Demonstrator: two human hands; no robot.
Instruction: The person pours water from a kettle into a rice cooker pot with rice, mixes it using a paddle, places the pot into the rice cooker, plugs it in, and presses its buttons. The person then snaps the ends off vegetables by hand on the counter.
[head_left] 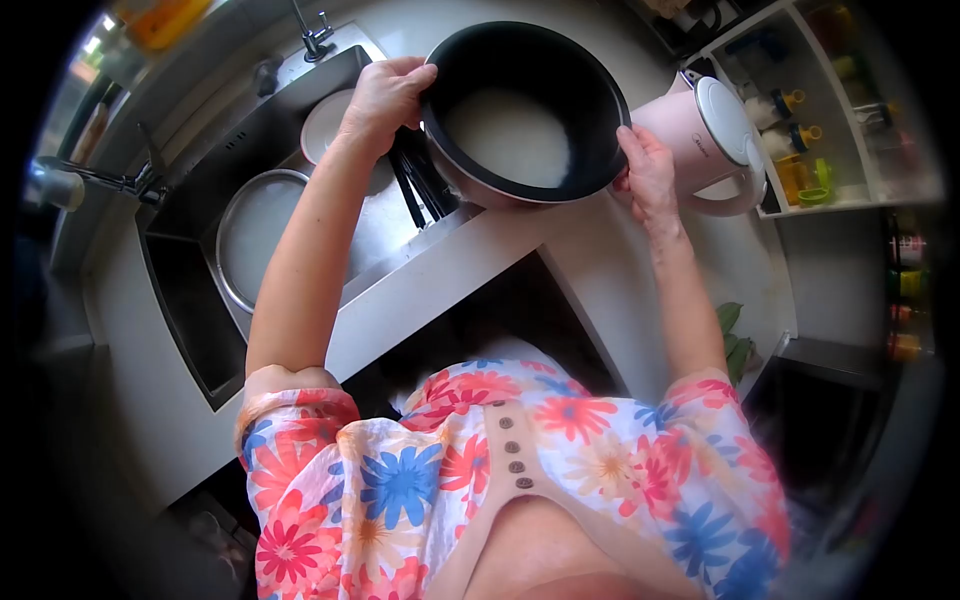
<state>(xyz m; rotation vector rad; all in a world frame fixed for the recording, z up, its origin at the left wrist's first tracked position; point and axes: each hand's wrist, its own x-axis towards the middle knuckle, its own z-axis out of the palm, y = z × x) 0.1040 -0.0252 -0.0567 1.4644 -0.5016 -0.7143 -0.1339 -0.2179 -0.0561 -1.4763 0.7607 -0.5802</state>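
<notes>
A round pot (pixel 470 185) with a black inside is held over the counter, to the right of the sink, and whitish contents (pixel 510 137) cover its bottom. My left hand (pixel 388 98) grips the rim on the left, thumb on top. On the right side of the rim, my right hand (pixel 648 172) is closed with its thumb over the edge. A pink kettle (pixel 685 130) stands close behind my right hand. Black chopsticks or handles (pixel 412 185) lie under the pot's left side, partly hidden.
The sink (pixel 180 290) at the left holds a large round metal pan (pixel 235 245) and a pale bowl (pixel 322 122). Two faucets (pixel 316 42) (pixel 130 183) stand behind it. A white shelf (pixel 835 150) with bottles is at the right, green leaves (pixel 735 345) below.
</notes>
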